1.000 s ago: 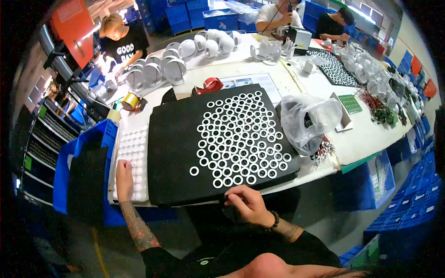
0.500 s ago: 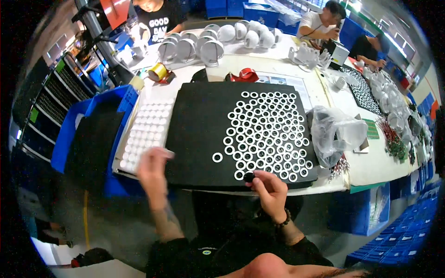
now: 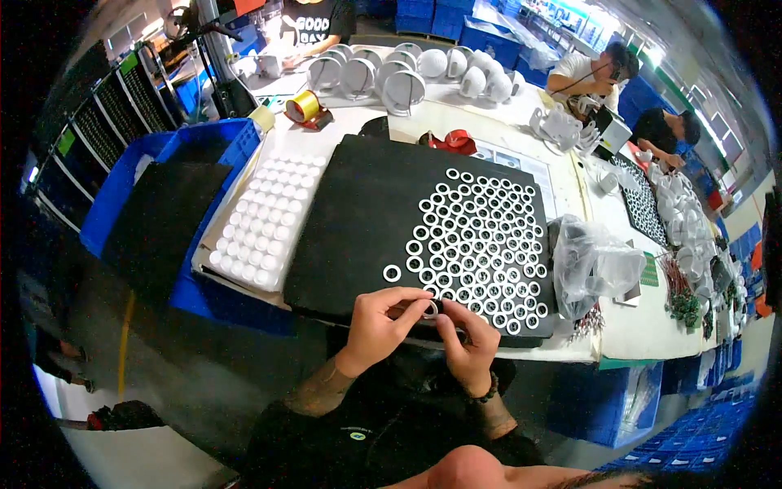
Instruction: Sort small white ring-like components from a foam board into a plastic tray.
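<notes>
Both hands meet over the near edge of a black foam board (image 3: 342, 228). A small white ring (image 3: 431, 310) stands tilted between the fingertips of my left hand (image 3: 376, 328), which are pinched on it. My right hand (image 3: 470, 344) is closed at the ring's right side, with a small dark piece at its fingertips, mostly hidden. Many white rings with dark centres (image 3: 481, 236) lie in staggered rows over the board's right half. One ring (image 3: 392, 273) lies a little apart to the left of them.
Left of the board, a shallow box holds rows of white round caps (image 3: 269, 216); a blue crate (image 3: 232, 151) stands beyond it. A clear plastic bag (image 3: 582, 265) lies to the right. White lamp-like housings (image 3: 403, 88) and a tape roll (image 3: 305, 107) are farther back. Other people work across the table.
My left hand has come from beside the white caps to meet my right hand, and now pinches a ring. My right hand stays near the board's front edge. The view has shifted slightly.
</notes>
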Tool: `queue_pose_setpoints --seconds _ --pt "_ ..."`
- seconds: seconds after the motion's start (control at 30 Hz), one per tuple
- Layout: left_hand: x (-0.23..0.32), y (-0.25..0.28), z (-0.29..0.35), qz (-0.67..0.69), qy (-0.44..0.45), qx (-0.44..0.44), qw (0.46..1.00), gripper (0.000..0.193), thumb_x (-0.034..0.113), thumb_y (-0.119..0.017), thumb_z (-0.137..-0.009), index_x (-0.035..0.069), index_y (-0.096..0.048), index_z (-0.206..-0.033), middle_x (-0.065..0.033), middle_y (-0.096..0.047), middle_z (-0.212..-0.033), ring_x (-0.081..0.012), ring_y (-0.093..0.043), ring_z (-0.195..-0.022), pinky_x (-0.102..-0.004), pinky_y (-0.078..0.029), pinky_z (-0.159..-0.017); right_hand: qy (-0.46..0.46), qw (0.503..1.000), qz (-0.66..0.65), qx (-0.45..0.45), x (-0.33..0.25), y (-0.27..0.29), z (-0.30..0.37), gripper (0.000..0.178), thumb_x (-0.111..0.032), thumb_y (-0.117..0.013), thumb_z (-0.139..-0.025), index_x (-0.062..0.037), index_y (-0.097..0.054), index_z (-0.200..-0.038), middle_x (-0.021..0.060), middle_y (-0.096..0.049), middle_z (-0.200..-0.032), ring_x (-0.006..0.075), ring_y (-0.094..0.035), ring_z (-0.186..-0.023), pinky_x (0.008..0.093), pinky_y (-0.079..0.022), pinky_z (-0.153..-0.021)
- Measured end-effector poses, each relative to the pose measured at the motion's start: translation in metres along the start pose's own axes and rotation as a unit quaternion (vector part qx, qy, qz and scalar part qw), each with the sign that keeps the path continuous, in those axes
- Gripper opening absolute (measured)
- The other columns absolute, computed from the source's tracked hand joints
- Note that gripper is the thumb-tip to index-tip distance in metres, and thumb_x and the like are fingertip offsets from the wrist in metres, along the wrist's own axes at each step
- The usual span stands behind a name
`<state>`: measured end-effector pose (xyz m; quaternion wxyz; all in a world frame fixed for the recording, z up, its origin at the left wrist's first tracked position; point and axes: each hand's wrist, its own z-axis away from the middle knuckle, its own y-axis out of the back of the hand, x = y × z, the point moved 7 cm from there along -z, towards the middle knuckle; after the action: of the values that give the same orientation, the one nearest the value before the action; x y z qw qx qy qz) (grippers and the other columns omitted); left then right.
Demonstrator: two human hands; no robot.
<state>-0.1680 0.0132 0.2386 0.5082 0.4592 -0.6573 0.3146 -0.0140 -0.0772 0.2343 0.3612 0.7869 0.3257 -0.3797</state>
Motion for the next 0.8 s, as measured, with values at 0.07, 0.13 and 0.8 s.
queue_pose_setpoints --seconds 0.07,0.13,0.8 --pt "-0.001 0.002 0.002 0.004 0.003 0.003 1.000 0.015 0.003 -0.072 -0.096 -0.003 -0.077 -0.109 -0.0114 -0.079 -0.099 -0.0123 -0.075 -0.083 -0.0265 -0.061 -0.074 0.021 1.000 0.002 -0.007 -0.004 -0.005 -0.001 0.025 -0.003 -0.079 -0.091 0.0026 -0.075 -0.115 0.0122 -0.079 -0.097 0.0148 -0.075 -0.080 0.0262 -0.058 -0.073" --pt "-0.001 0.005 0.004 -0.008 -0.010 0.006 1.000 0.015 0.002 -0.072 -0.096 -0.004 -0.077 -0.109 -0.0112 -0.079 -0.099 -0.0139 -0.075 -0.086 -0.0270 -0.062 -0.075 0.043 0.999 0.004 -0.013 -0.004 -0.008 -0.001 0.024 -0.002 -0.076 -0.094 0.0047 -0.074 -0.116 0.0106 -0.078 -0.095 0.0139 -0.073 -0.079 0.0251 -0.057 -0.073" --pt "-0.003 0.065 -0.041 -0.132 -0.003 0.077 0.988 0.010 0.005 -0.075 -0.094 -0.003 -0.075 -0.100 -0.0058 -0.074 -0.079 -0.0081 -0.069 -0.070 -0.0244 -0.054 -0.061 0.096 0.982 0.116 0.112 0.013 0.082 -0.030 0.016 -0.002 -0.071 -0.094 0.0006 -0.074 -0.109 0.0085 -0.077 -0.091 0.0140 -0.070 -0.075 0.0269 -0.053 -0.066"
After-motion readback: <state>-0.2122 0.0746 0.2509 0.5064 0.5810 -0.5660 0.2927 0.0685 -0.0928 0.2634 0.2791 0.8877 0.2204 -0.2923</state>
